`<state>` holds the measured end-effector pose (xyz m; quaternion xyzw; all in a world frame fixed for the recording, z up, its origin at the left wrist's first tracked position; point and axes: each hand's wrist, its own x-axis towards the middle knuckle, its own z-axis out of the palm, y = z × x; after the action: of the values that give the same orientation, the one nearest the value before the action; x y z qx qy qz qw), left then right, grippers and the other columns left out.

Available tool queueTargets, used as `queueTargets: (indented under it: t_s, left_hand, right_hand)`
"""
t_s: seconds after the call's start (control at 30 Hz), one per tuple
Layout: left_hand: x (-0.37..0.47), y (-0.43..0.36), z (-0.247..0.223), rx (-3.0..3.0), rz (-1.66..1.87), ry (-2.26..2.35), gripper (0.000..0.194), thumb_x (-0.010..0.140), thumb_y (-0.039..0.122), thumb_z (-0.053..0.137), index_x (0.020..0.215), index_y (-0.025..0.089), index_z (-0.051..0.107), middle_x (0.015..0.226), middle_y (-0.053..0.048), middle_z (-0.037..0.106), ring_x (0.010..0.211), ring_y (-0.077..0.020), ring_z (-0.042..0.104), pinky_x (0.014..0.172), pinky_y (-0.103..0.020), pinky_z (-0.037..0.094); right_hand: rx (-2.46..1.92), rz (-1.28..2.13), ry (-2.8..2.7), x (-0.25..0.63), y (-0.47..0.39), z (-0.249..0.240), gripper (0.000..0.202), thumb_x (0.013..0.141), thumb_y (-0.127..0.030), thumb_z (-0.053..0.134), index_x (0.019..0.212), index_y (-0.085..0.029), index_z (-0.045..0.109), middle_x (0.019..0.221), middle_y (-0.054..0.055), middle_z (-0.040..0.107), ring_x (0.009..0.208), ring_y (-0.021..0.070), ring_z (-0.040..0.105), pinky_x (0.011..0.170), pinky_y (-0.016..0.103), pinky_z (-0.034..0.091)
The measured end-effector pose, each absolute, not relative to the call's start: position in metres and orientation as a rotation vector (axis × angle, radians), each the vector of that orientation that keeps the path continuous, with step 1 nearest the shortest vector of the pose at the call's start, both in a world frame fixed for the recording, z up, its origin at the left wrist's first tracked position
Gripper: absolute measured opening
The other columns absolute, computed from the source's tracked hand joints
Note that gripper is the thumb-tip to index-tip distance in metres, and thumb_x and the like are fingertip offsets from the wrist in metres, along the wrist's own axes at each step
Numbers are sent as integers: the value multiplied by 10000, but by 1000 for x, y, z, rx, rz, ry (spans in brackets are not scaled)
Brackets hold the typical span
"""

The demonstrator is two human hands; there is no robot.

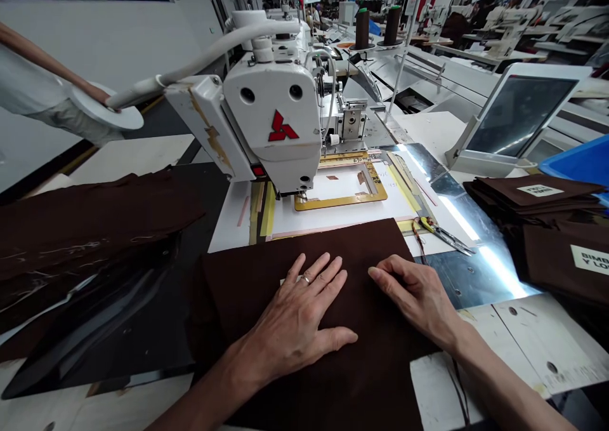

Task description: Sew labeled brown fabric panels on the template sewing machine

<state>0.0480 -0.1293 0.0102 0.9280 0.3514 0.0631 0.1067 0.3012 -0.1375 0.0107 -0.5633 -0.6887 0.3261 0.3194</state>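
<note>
A dark brown fabric panel lies flat in front of the sewing machine. My left hand rests palm down on the cloth, fingers spread, with a ring on one finger. Under its fingertips a sliver of a pale label shows; the rest of it is covered. By the panel's right side my right hand is closed, thumb against the bent index finger. Whatever it pinches, if anything, cannot be made out. Beyond the panel, a yellow clamp frame sits beneath the machine head.
Yellow-handled thread snips lie right of the frame. Labelled brown pieces are stacked at the right, near a blue bin and a tilted screen. Brown cloth is piled left. Another person's arm reaches in at upper left.
</note>
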Motion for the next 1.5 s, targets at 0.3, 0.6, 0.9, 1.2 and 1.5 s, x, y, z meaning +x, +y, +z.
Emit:
queueTargets:
  t_s: [0.3, 0.6, 0.9, 1.2, 1.5]
  left_hand:
    - [47, -132, 6, 2755, 179, 1074, 924, 924, 651, 573, 1589, 101, 244, 1656, -151, 246, 1544, -298, 211, 1258, -559, 203]
    - [49, -132, 3, 2776, 174, 1100, 914, 922, 644, 578, 1586, 105, 254, 1656, -171, 227, 1544, -308, 203, 1256, -556, 200]
    - [49, -135, -1, 2746, 317, 1142, 1054, 881, 632, 646, 1611, 84, 119, 1628, -222, 280, 1524, -340, 251, 1237, -559, 257]
    - [48, -137, 0, 2750, 316, 1105, 1072, 855, 681, 645, 1609, 101, 151, 1632, -211, 282, 1526, -343, 243, 1236, -561, 260]
    - [46, -138, 4, 2794, 276, 1078, 1000, 864, 684, 631, 1580, 90, 265, 1629, -215, 281, 1525, -361, 236, 1222, -582, 283]
  right_hand:
    - [-1134, 293, -2161, 294, -175, 16, 409, 1046, -381, 503, 1363, -127, 550, 1248, 153, 680, 1171, 259, 630, 977, 381, 515]
    - [-1458, -37, -2483, 296, -163, -2, 602, 1061, -514, 389, 1497, -104, 451, 1562, 159, 410, 1474, 328, 335, 1192, 615, 268]
    - [-1331, 102, -2572, 297, -163, -2, 597, 1036, -502, 483, 1522, -158, 437, 1564, 131, 406, 1485, 322, 312, 1194, 617, 274]
    - [-1269, 223, -2562, 297, -164, 9, 479, 1053, -420, 467, 1482, -210, 505, 1577, 74, 404, 1478, 294, 336, 1175, 571, 360]
    - [-1390, 176, -2486, 305, -159, 6, 432, 1034, -347, 505, 1419, -164, 577, 1522, 127, 482, 1405, 330, 454, 1107, 562, 452]
